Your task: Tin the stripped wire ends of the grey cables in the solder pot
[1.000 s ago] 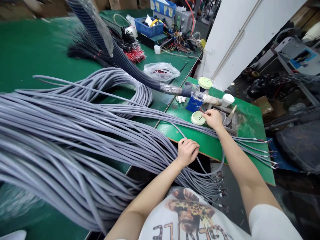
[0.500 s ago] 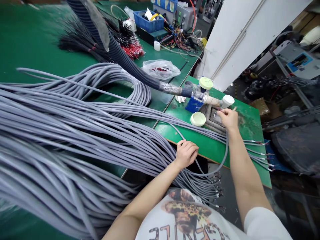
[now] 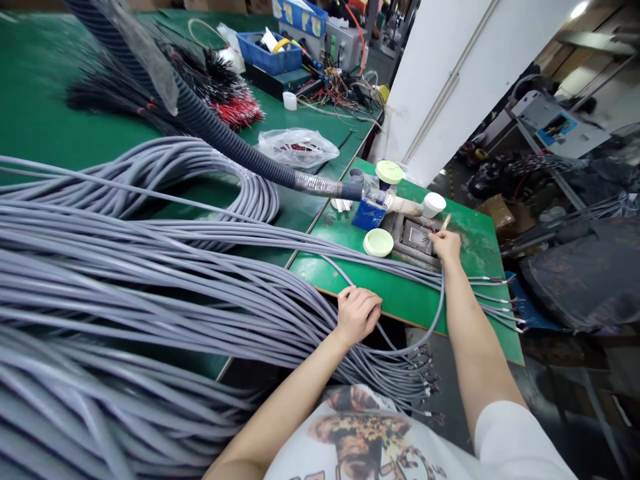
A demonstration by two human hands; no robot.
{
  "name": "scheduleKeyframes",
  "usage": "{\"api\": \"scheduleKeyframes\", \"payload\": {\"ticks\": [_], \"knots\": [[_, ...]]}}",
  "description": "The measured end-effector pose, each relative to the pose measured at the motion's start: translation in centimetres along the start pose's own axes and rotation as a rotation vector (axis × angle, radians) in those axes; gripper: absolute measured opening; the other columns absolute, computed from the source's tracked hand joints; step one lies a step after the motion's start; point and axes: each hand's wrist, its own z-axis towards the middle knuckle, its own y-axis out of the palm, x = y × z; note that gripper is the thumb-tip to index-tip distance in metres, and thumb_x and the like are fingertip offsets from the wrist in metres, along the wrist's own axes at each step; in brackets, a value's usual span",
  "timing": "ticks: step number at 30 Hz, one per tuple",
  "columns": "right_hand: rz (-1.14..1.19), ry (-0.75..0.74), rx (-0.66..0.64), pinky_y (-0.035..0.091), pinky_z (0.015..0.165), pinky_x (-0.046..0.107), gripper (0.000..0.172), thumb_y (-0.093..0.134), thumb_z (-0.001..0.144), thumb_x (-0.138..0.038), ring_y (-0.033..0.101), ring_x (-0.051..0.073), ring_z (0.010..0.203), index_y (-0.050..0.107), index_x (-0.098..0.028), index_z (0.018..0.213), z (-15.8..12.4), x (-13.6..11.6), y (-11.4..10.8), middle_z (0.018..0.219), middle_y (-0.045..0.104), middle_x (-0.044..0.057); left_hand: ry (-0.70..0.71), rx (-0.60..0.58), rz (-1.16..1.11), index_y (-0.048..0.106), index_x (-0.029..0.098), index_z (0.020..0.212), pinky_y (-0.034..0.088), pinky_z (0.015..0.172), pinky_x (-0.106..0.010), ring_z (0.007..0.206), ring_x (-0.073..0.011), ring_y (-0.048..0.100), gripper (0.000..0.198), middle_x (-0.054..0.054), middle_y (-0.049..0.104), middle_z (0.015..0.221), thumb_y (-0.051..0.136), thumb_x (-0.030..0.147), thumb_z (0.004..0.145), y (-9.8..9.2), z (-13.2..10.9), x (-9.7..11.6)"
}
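Note:
My left hand (image 3: 358, 316) presses down on a thick bundle of grey cables (image 3: 150, 293), its fingers curled over several strands at the edge of a small green bench (image 3: 400, 301). My right hand (image 3: 445, 245) pinches a single grey cable (image 3: 441, 300), whose end is hidden in my fingers. That hand sits just right of a metal tray with a square recess (image 3: 415, 237). A wooden handle (image 3: 446, 222) pokes out just beyond my fingertips. Close by stand a white-capped jar (image 3: 434, 205) and a pale green lid (image 3: 378, 243).
A black corrugated hose (image 3: 235, 147) crosses above the cables to a blue block (image 3: 369, 215). A second pale green lid (image 3: 389, 172) stands behind it. Farther back lie a plastic bag (image 3: 297, 148), a blue bin (image 3: 267, 53) and tangled coloured wires (image 3: 340, 83). A white wall (image 3: 440, 87) rises right.
My right hand has moved right, from the pale green lid to the metal tray, bringing the cable along. My left hand stays on the bundle. The whole view has shifted slightly.

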Motion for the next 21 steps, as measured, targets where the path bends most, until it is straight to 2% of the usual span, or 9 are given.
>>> {"api": "scheduleKeyframes", "payload": {"ticks": [21], "knots": [[-0.045,-0.002,-0.043,0.042,0.061,0.029,0.022,0.063,0.062,-0.037,0.059,0.021,0.065,0.071,-0.017,0.062,0.23,-0.7,0.57,0.064,0.069,0.008,0.018,0.017,-0.013,0.063,0.024,0.089,0.029,0.095,-0.04,0.09,-0.0164,0.064,0.011,0.0,0.072,0.087,0.056,0.018,0.084,-0.02,0.04,-0.12]]}}
